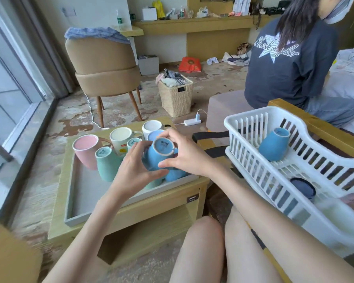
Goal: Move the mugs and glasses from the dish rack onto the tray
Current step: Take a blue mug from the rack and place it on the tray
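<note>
Wooden desk (131, 213) bearing grey tray (86, 180); white dish rack (245, 113) to its right, one blue mug (274, 144) inverted inside. Second blue mug (157, 158) — base up, above the tray — clasped by left grip (135, 166) and right grip (184, 154), fingers curled round it.

L hand (138, 161) & R hand (185, 155) bare, slim fingers (172, 133). Forearms (264, 205) bare, long & thin, up to frame edge. Two bare knees (202, 240) near, btm right.
</note>
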`<state>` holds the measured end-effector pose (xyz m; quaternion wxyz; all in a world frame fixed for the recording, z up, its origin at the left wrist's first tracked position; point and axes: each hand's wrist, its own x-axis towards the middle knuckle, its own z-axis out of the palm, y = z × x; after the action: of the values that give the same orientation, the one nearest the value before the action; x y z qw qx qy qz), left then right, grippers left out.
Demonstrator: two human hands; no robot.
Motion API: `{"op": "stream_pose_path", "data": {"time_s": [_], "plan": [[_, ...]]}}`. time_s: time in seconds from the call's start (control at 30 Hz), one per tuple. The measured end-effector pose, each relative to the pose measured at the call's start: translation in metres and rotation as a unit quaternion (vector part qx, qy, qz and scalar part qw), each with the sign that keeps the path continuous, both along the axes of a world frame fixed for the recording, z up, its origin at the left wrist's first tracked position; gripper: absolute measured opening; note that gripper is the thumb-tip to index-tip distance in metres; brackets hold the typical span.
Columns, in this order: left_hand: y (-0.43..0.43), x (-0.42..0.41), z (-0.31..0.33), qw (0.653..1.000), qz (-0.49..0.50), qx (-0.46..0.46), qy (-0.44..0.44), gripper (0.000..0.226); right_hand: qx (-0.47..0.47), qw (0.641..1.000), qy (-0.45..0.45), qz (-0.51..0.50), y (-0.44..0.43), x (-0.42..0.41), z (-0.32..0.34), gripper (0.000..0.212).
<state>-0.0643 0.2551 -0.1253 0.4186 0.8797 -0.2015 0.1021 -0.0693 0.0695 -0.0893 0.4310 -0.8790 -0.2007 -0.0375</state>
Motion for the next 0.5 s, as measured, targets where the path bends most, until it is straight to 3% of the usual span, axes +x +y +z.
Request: {"op": "stream_pose_path", "data": {"time_s": [0.13,0.27,0.37,0.5], "plan": [[0.037,-0.008,-0.007,0.998,0.050,-0.044,0.009,0.070,0.059,0.997,0.030,0.027,0.038,0.006,-0.006,0.066],[0.068,-0.011,-0.010,0.991,0.114,-0.067,0.008,0.072,0.124,0.990,0.064,0.017,0.059,0.016,-0.011,0.037],[0.086,-0.013,-0.013,0.984,0.150,-0.098,0.014,0.078,0.065,0.997,0.005,-0.031,0.065,0.026,-0.023,0.022],[0.097,-0.014,-0.021,0.971,0.202,-0.129,0.018,0.081,-0.088,0.995,-0.020,-0.051,0.066,0.036,-0.045,0.029]]}}
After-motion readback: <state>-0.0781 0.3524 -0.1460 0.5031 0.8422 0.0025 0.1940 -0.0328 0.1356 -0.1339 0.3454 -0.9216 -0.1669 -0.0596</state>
